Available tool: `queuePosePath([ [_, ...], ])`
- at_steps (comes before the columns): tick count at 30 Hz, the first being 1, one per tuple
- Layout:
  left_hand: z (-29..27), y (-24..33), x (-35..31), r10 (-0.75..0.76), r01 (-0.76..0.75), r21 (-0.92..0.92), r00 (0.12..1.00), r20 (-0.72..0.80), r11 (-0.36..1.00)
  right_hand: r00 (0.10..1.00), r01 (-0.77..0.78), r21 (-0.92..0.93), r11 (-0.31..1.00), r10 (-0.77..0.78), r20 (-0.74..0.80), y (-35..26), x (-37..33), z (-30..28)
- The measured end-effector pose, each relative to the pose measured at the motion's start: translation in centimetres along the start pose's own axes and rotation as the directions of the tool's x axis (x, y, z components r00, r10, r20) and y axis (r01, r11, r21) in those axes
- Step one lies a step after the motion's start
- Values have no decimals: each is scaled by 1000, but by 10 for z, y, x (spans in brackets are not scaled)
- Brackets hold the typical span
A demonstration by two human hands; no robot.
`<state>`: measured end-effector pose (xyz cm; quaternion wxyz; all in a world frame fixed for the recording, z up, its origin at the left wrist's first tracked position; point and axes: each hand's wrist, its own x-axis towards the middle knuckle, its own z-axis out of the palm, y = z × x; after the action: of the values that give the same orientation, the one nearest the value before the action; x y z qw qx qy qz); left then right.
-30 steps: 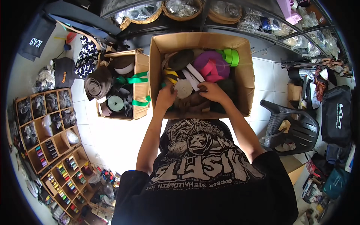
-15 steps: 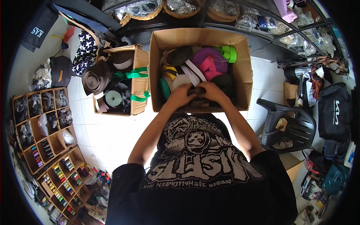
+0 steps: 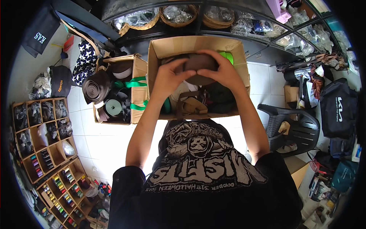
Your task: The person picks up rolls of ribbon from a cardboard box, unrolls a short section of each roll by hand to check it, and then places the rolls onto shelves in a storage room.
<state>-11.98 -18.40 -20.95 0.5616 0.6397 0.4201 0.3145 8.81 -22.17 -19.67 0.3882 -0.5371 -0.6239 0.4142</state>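
Note:
A roll of dark brown strap [image 3: 201, 65] is held above the large cardboard box [image 3: 244, 74]. My left hand [image 3: 172, 75] curves around its left side, and my right hand [image 3: 215, 69] wraps its right side, with the thumbs almost meeting at the near edge. Below the roll, the box holds tan strap [image 3: 193, 106], dark coils and a bright green roll [image 3: 227, 57] at the far right. The roll and my hands cover much of the box's contents.
To the left, a smaller cardboard box [image 3: 139, 95] holds brown and black strap rolls with green ribbon. Beyond stands a dark shelf with wicker baskets [image 3: 179, 15]. A black plastic chair [image 3: 295, 129] is at the right; wooden compartments of thread [image 3: 63, 183] are at the left.
Both hands have risen from the near side of the large box and moved farther away, bringing up the brown strap roll. Tan strap now shows where they were.

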Motion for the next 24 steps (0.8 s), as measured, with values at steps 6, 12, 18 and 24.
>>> queuePosePath([
  [6,4,30,-9,-49,-63,-643,987,-155,763,942,206,205,957,-138,-305,-30,-6,26],
  [12,16,44,-17,-119,-88,-851,978,-174,518,822,259,75,963,-179,-541,-49,-6,52],
  [18,-21,76,-28,-46,15,-518,998,-47,855,904,373,-177,911,-399,-154,-71,-17,18],
  [24,-5,80,-37,-19,-19,-396,996,-91,918,938,338,-273,901,-347,18,-80,-29,17],
])
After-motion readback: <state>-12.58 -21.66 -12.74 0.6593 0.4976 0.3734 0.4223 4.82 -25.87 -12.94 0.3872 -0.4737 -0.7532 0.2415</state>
